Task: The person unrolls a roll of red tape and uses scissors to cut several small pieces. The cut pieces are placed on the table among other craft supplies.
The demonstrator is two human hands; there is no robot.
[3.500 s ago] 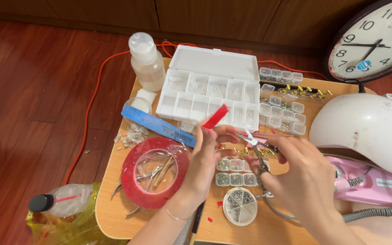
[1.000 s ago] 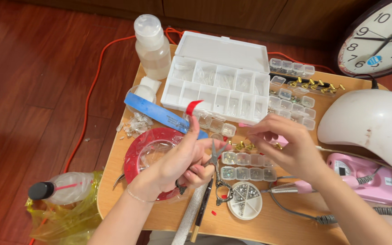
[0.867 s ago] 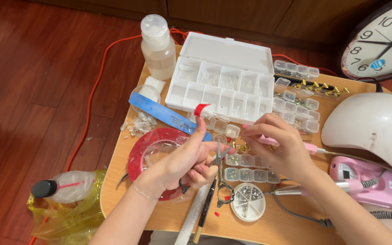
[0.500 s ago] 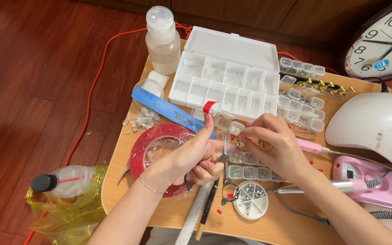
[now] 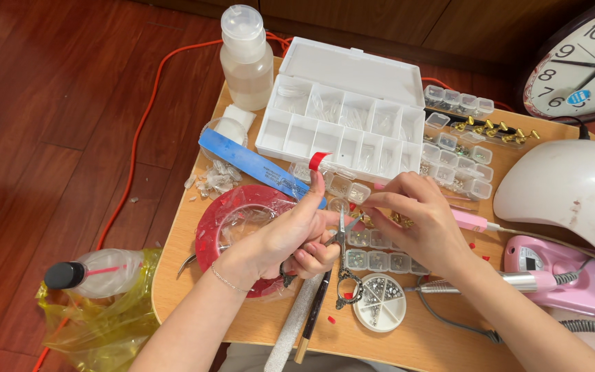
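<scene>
At mid-frame the left hand (image 5: pixel 287 238) is closed around small scissors (image 5: pixel 339 238), blades pointing up the frame toward a red strip (image 5: pixel 318 160) that stands from its raised fingertip; the right hand (image 5: pixel 418 217), just to the right and nearly touching, pinches something tiny (too small to tell what) at the blade tips; so the strip lies above the blades, nearer the left hand, in front of the white compartment box (image 5: pixel 342 120).

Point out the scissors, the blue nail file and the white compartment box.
scissors (image 5: pixel 339 238): head view, on the blades by the pivot.
blue nail file (image 5: pixel 246 160): head view, middle of the blue strip.
white compartment box (image 5: pixel 352 69): head view, on the open lid.
</scene>
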